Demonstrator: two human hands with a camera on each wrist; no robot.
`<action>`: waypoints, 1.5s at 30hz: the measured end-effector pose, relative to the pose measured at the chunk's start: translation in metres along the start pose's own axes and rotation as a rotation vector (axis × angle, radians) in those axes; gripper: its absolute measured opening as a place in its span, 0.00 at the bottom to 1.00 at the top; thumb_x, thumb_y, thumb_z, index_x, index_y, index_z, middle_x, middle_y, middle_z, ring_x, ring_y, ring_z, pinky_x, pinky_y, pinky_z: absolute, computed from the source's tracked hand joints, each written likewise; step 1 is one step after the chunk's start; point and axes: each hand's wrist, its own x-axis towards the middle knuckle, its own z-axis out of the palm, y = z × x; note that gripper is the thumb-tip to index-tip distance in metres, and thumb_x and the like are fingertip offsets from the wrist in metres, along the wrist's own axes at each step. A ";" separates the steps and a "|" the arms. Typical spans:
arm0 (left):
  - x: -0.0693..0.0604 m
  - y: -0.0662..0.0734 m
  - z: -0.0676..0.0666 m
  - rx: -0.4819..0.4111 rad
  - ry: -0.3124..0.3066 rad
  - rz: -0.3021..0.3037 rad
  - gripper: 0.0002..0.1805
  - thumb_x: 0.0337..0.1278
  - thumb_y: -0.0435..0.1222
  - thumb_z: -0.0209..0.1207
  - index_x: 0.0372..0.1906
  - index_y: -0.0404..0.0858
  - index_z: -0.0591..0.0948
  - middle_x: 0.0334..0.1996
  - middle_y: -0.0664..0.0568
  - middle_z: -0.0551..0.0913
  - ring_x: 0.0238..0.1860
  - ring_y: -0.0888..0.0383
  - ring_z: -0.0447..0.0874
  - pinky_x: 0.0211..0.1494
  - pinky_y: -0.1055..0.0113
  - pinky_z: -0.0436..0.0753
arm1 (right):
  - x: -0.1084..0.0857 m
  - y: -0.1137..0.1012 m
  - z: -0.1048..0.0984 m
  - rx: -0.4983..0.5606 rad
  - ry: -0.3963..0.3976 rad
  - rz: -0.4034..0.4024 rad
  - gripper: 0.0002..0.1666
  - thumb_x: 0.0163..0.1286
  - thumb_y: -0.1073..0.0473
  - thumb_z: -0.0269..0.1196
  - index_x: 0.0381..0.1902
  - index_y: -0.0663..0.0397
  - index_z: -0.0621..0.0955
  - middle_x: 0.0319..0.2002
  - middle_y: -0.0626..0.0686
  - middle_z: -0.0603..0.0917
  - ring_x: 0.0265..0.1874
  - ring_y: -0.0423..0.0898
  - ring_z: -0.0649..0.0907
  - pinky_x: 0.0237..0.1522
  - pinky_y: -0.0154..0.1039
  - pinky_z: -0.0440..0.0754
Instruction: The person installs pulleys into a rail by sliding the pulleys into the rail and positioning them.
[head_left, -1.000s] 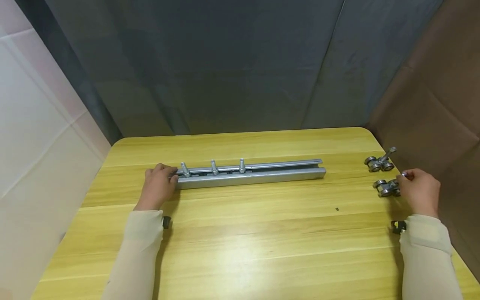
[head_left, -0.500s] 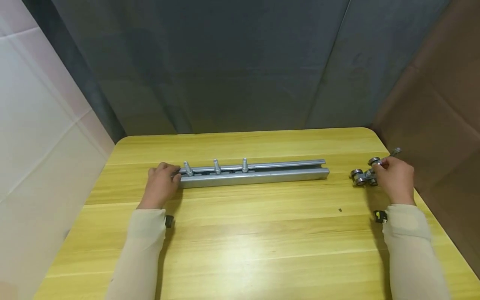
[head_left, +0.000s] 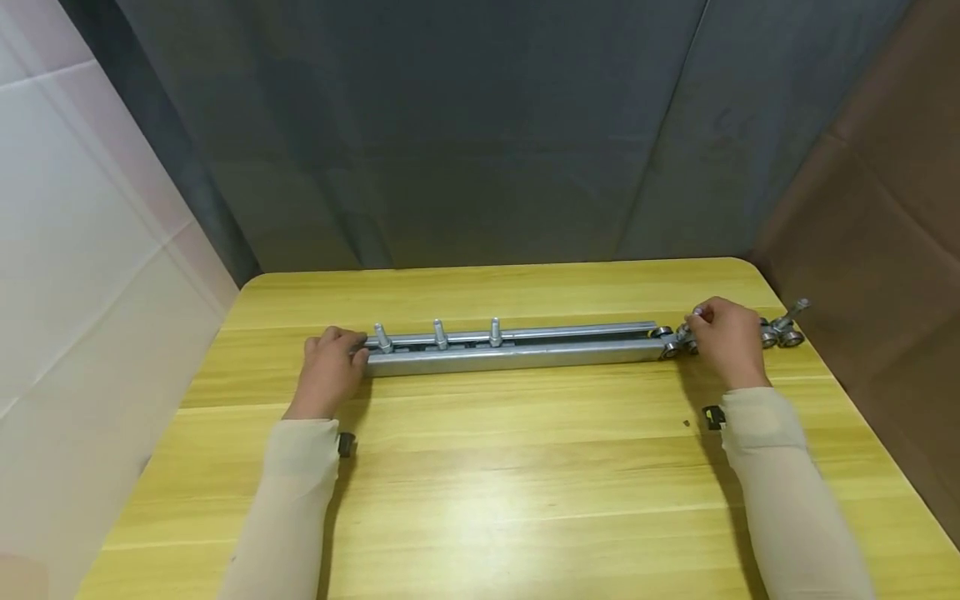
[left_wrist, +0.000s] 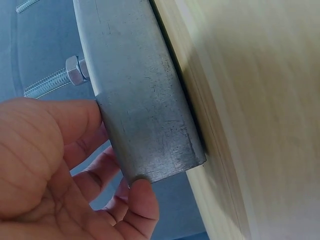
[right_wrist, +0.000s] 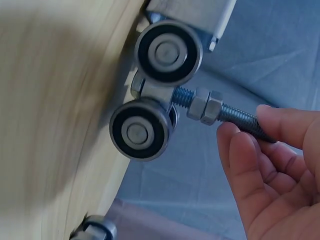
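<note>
A metal channel rail (head_left: pixel 517 357) lies across the table with its slot facing up. Out of that slot stand three threaded bolts (head_left: pixel 439 335), towards the left half. My left hand (head_left: pixel 327 372) grips the rail's left end; in the left wrist view the thumb lies on its upper edge and a fingertip touches its end. With thumb and fingers, my right hand (head_left: pixel 726 340) pinches the threaded bolt (right_wrist: pixel 240 118) of a roller trolley (right_wrist: pixel 155 92). Its front wheels (right_wrist: pixel 168 53) are at the rail's right end; how far they sit inside is unclear.
Another roller trolley (head_left: pixel 790 333) rests to the right, partly behind my right hand, its bolt leaning right. A small dark speck (head_left: pixel 686 423) lies on the wooden table (head_left: pixel 525 492). Dark cloth (head_left: pixel 465 142) hangs behind the table, brown cloth at the right.
My right hand has picked up the nearer trolley and carried it left, past the other one, to the rail's right end. The left hand stays on the rail's left end.
</note>
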 end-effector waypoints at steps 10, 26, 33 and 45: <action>-0.001 -0.003 0.001 -0.014 -0.003 0.003 0.20 0.73 0.34 0.52 0.63 0.28 0.75 0.58 0.35 0.72 0.57 0.34 0.62 0.56 0.42 0.69 | 0.008 -0.005 0.009 0.024 0.015 -0.038 0.12 0.74 0.59 0.60 0.40 0.65 0.82 0.29 0.63 0.83 0.20 0.52 0.77 0.21 0.45 0.73; -0.001 0.000 0.001 -0.010 -0.009 -0.004 0.20 0.73 0.33 0.52 0.64 0.29 0.75 0.58 0.36 0.72 0.59 0.34 0.61 0.58 0.42 0.68 | 0.005 -0.015 0.014 0.018 -0.004 -0.045 0.13 0.74 0.57 0.61 0.39 0.65 0.82 0.29 0.62 0.83 0.21 0.51 0.77 0.24 0.46 0.74; -0.002 -0.001 0.001 -0.007 0.012 0.017 0.19 0.73 0.33 0.52 0.63 0.27 0.75 0.57 0.35 0.72 0.58 0.33 0.61 0.57 0.41 0.68 | 0.005 -0.017 0.014 0.012 -0.069 -0.056 0.12 0.75 0.59 0.59 0.38 0.64 0.80 0.27 0.60 0.82 0.18 0.50 0.75 0.22 0.44 0.72; 0.000 0.001 0.000 -0.004 -0.014 -0.001 0.20 0.73 0.33 0.52 0.63 0.27 0.75 0.58 0.35 0.72 0.58 0.33 0.60 0.58 0.41 0.68 | 0.005 -0.015 0.013 0.020 -0.078 -0.061 0.12 0.75 0.58 0.59 0.37 0.63 0.81 0.25 0.58 0.82 0.19 0.50 0.75 0.23 0.44 0.72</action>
